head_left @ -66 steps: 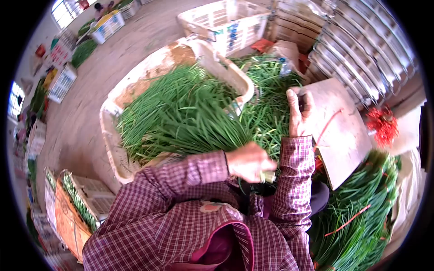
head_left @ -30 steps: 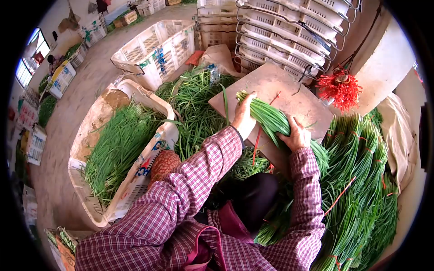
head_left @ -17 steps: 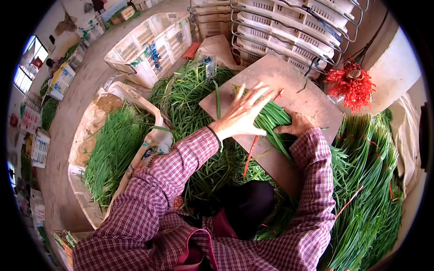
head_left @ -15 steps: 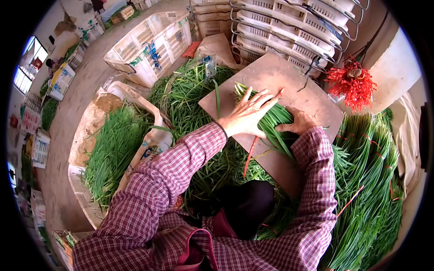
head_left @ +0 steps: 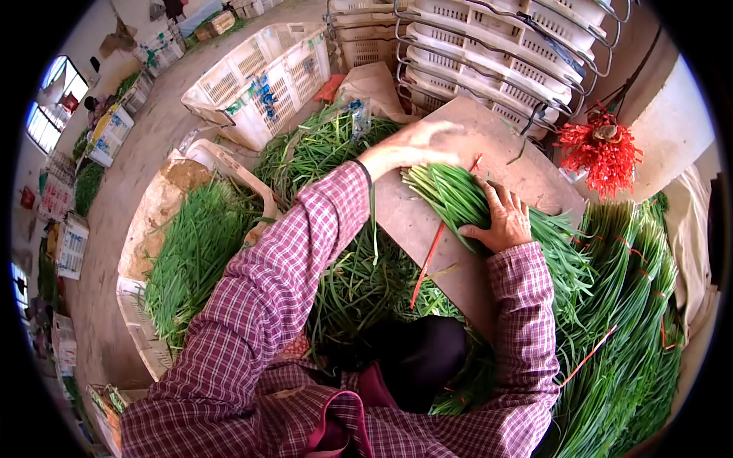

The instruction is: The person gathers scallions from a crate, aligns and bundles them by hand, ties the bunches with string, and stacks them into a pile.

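A bunch of garlic chives [head_left: 444,191] lies across a brown board [head_left: 527,164], pale stem ends toward the upper left and green leaves trailing to the lower right. My right hand [head_left: 505,217] grips the bunch around its middle, thumb on the near side and fingers over the top. Just beyond the stem ends is my left hand [head_left: 416,145], its fingers smeared by motion. A red tie [head_left: 428,266] runs beneath the bunch, its far end poking out above the stems. One loose leaf hangs by my left wrist.
Tied chive bundles [head_left: 622,305] are heaped at the right. A cluster of red ties [head_left: 599,153] hangs above them. Loose chives fill a crate [head_left: 137,313] at the left and a pile [head_left: 321,145] behind the board. White crates [head_left: 489,49] are stacked at the back.
My left hand has lifted off the bunch and moved up and left. The bunch now lies flatter, leaves stretched rightward, with my right hand over it.
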The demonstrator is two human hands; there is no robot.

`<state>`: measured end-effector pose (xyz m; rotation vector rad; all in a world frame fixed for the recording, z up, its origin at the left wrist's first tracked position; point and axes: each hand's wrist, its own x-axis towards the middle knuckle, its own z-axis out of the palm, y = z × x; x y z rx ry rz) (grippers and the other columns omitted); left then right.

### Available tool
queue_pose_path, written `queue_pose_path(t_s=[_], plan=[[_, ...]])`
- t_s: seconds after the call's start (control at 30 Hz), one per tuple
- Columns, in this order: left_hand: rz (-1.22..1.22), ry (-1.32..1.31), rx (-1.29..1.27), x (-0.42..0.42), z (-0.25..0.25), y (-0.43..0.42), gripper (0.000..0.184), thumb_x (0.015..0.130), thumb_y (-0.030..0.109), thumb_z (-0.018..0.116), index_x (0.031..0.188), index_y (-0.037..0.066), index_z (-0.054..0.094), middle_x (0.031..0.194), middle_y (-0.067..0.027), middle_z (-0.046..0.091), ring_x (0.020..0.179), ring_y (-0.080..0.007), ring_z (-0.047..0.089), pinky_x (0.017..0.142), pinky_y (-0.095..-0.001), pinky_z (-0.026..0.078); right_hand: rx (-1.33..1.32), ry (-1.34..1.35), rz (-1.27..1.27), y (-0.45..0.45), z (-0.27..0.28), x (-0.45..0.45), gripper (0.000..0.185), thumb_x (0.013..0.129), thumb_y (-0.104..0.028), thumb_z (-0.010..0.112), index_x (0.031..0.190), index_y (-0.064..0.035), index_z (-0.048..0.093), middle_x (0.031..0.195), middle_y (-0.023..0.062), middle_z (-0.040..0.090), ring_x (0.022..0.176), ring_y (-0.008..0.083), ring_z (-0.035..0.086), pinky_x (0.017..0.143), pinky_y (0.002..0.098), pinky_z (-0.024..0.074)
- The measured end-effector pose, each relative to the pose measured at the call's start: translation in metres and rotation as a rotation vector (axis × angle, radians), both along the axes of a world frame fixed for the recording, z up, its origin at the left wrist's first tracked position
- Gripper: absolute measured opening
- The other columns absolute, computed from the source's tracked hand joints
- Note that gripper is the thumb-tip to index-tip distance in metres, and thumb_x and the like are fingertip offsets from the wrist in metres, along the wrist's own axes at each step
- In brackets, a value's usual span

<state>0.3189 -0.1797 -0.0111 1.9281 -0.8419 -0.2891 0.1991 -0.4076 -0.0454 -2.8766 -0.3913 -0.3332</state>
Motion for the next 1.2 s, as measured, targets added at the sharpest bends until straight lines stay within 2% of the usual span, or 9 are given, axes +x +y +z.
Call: queue_pose_path(t_s=[0.07,0.2,0.23,0.37,0.63,0.73,0.83,1.0,1.2], plan=[[0.222,0.066,-0.07,0.018,-0.007,0.018,0.082,0.08,0.055,0.061,0.136,-0.001,0.039,0.14,-0.02,0.041,0.131,-0.0296,0.038,0.108,-0.0387,0.031,0.026,0.054,0.025,-0.008,0.004,0.002,0.097,0.053,-0.055,0.08,0.137,-0.0224,0.043,0.128,0.0084,0.049,0.119,0.0317,0.045,0.099,0.0491,0.0335],[0.161,0.103,0.012,0.012,-0.041,0.011,0.078,0.088,0.057,0.047,0.139,-0.001,0.035,0.144,-0.0203,0.035,0.133,-0.0303,0.035,0.11,-0.0389,0.026,0.149,0.181,0.107,-0.017,0.014,0.014,0.083,0.064,-0.06,0.071,0.134,-0.0218,0.047,0.128,0.0105,0.05,0.119,0.0346,0.045,0.101,0.05,0.0327],[0.08,0.107,0.12,0.007,-0.04,0.009,0.073,0.09,0.056,0.045,0.138,0.001,0.038,0.144,-0.0188,0.035,0.133,-0.0297,0.035,0.11,-0.0386,0.026,0.164,0.163,0.143,-0.019,0.016,0.016,0.063,0.077,-0.051,0.065,0.13,-0.0203,0.052,0.125,0.0115,0.053,0.116,0.0357,0.048,0.099,0.0479,0.0356],[0.014,-0.022,0.192,0.005,-0.037,0.006,0.063,0.091,0.053,0.043,0.135,0.007,0.045,0.141,-0.0157,0.041,0.13,-0.0285,0.038,0.109,-0.0374,0.026,0.275,0.189,0.197,-0.029,0.008,0.028,0.037,0.088,-0.033,0.059,0.118,-0.0128,0.061,0.114,0.0144,0.06,0.107,0.0343,0.056,0.094,0.0399,0.0424],[-0.171,-0.311,0.474,-0.01,-0.015,-0.006,0.064,0.086,0.054,0.052,0.132,0.01,0.048,0.135,-0.0176,0.046,0.126,-0.0305,0.042,0.108,-0.0431,0.026,0.395,0.25,0.285,-0.038,0.002,0.047,0.034,0.087,-0.028,0.061,0.112,-0.0054,0.064,0.106,0.0163,0.063,0.1,0.0345,0.06,0.087,0.0382,0.0463],[-0.142,-0.19,0.58,-0.003,-0.01,-0.024,0.061,0.086,0.056,0.05,0.122,0.008,0.056,0.131,-0.02,0.048,0.121,-0.0335,0.044,0.104,-0.0461,0.029,0.347,0.221,0.246,-0.041,0.016,0.04,0.037,0.088,-0.031,0.06,0.116,-0.0079,0.061,0.108,0.0165,0.062,0.102,0.0354,0.059,0.088,0.0396,0.0462],[-0.005,-0.27,0.615,0.003,-0.018,-0.034,0.054,0.088,0.054,0.046,0.111,0.008,0.063,0.115,-0.0189,0.058,0.11,-0.0336,0.053,0.094,-0.0519,0.035,0.283,-0.124,0.109,-0.026,0.047,0.02,0.047,0.088,-0.041,0.057,0.126,-0.0127,0.053,0.115,0.016,0.058,0.106,0.0372,0.056,0.089,0.0449,0.0454],[0.106,-0.325,0.532,-0.002,-0.027,-0.041,0.048,0.088,0.05,0.047,0.104,0.01,0.067,0.103,-0.0187,0.064,0.105,-0.0336,0.057,0.095,-0.0563,0.034,0.165,-0.245,0.018,0.03,0.053,-0.006,0.045,0.083,-0.03,0.064,0.126,-0.022,0.054,0.111,0.0067,0.059,0.103,0.028,0.055,0.093,0.0447,0.0393],[-0.172,0.013,0.497,-0.002,0.008,-0.014,0.066,0.09,0.054,0.043,0.131,0.003,0.047,0.13,-0.0178,0.048,0.125,-0.0305,0.042,0.105,-0.0373,0.03,0.017,-0.046,-0.17,0.007,-0.014,0.033,0.04,0.089,-0.036,0.054,0.128,-0.0282,0.052,0.115,0.0034,0.06,0.107,0.0258,0.055,0.096,0.0446,0.0352]])
